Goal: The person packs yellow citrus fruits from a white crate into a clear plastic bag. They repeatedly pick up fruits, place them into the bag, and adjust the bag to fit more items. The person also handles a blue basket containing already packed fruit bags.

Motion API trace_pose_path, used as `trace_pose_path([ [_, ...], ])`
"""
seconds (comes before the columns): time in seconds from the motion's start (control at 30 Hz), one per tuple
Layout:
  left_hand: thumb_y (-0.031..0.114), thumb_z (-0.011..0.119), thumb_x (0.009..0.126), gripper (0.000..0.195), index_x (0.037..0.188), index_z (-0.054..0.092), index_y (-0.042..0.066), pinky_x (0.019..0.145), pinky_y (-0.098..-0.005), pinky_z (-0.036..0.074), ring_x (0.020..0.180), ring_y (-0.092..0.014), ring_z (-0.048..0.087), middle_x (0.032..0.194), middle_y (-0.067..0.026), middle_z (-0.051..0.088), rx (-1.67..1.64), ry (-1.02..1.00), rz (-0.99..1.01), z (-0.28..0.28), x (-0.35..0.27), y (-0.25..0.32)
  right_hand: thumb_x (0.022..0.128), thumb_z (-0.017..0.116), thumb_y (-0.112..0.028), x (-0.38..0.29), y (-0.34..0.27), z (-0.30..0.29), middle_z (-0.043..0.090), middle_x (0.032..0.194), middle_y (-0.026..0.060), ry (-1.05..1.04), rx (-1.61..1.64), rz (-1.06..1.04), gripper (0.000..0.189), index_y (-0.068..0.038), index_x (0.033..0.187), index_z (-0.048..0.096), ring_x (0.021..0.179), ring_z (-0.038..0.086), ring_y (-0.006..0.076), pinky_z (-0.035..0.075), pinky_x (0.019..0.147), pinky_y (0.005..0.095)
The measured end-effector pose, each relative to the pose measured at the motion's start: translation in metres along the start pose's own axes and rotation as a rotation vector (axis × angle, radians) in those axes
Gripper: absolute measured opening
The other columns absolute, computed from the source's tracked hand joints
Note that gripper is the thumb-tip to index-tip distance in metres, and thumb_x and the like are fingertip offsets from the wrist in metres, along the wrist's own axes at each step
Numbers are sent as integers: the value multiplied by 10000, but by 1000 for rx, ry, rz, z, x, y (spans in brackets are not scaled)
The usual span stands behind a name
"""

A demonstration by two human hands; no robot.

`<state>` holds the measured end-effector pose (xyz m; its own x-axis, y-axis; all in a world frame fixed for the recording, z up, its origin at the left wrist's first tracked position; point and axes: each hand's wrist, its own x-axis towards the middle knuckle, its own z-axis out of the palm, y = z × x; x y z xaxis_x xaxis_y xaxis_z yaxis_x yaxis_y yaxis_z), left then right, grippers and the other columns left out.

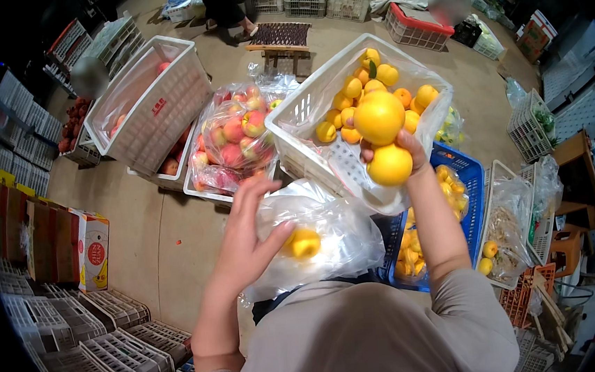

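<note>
My right hand [414,150] holds two yellow-orange citrus fruits, the upper one [379,117] and the lower one [389,165], over the near end of a white plastic crate [305,148]. Inside that lined crate lie several more oranges [373,86], one with a green leaf. My left hand [251,231] is raised with fingers apart at the left side of a clear plastic bag [333,235] before my lap. One yellow fruit [303,244] shows at the bag; whether the left fingers touch the bag cannot be told.
A crate of bagged red-yellow fruit [233,133] stands left of the oranges, beside tilted white crates [149,103]. A blue crate [472,172] with bagged yellow fruit is at my right. Empty-looking crates [128,362] stack at lower left. A person's leg and foot [247,30] are near a low stool [280,35].
</note>
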<state>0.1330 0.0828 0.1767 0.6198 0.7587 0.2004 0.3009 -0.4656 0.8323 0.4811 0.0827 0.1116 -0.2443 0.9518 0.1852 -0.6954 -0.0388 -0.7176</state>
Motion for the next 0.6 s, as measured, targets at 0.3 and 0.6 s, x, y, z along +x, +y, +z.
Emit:
trace_pose_path([
  [0.3, 366, 822, 691, 924, 1435, 351, 85, 1116, -426, 282, 1378, -324, 338, 1462, -179, 374, 27, -157, 280, 49, 50, 32, 815, 664, -521, -49, 68, 76, 539, 1162, 302, -220, 662, 154, 893, -112, 1470, 218, 685, 634, 288, 527, 667, 383],
  [0.6, 228, 861, 649, 866, 1356, 384, 80, 1081, -384, 341, 1256, -266, 467, 1310, -124, 500, -138, -84, 80, 50, 22, 16, 929, 521, -529, -53, 70, 106, 572, 1191, 177, 126, -231, 166, 733, -47, 1441, 315, 1010, 622, 262, 519, 857, 349],
])
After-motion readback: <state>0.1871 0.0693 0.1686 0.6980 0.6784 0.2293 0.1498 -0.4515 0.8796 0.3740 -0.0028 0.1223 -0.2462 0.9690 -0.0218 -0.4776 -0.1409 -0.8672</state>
